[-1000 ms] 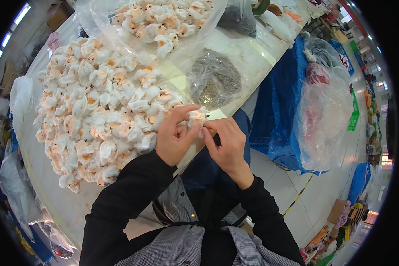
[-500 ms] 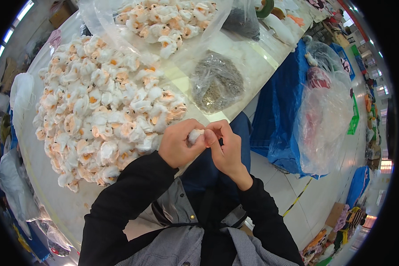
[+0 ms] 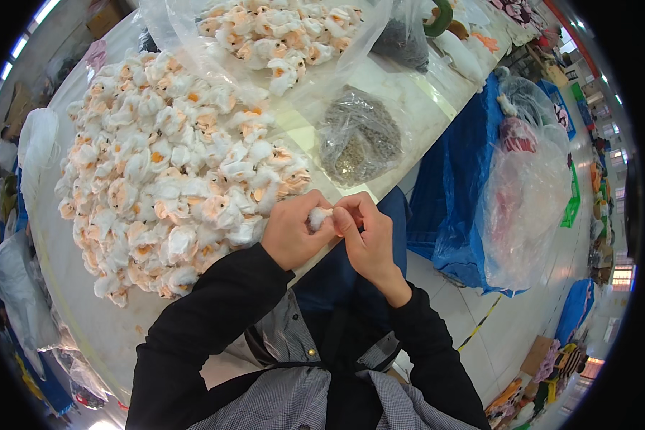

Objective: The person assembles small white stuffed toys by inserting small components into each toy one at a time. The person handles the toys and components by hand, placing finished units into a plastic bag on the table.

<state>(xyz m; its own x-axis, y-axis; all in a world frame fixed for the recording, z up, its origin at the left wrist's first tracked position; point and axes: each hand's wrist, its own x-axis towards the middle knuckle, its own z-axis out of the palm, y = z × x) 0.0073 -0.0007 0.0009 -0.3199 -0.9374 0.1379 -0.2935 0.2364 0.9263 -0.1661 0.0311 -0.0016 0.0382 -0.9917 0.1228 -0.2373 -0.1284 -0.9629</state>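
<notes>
Between my two hands is a small white fluffy plush piece (image 3: 318, 218) with a peach-coloured part. My left hand (image 3: 294, 228) curls around its fluffy body. My right hand (image 3: 366, 236) pinches the peach end between thumb and fingertips. Both hands meet just off the table's near edge, above my lap. Close to my left hand spreads a large pile of similar white and peach plush pieces (image 3: 158, 179), several with dark dots and orange patches. Beyond my hands lies a clear plastic bag (image 3: 360, 136) filled with small grey-brown bits.
More plush pieces (image 3: 279, 36) spill from a clear bag at the far side of the table (image 3: 86, 337). A bag of dark material (image 3: 401, 43) sits behind. To the right stands a blue-lined bin (image 3: 451, 193) holding a plastic-wrapped bundle (image 3: 519, 208).
My hands keep the same grip on the plush piece, with only slight finger movement. The table and its contents have shifted slightly right in the picture.
</notes>
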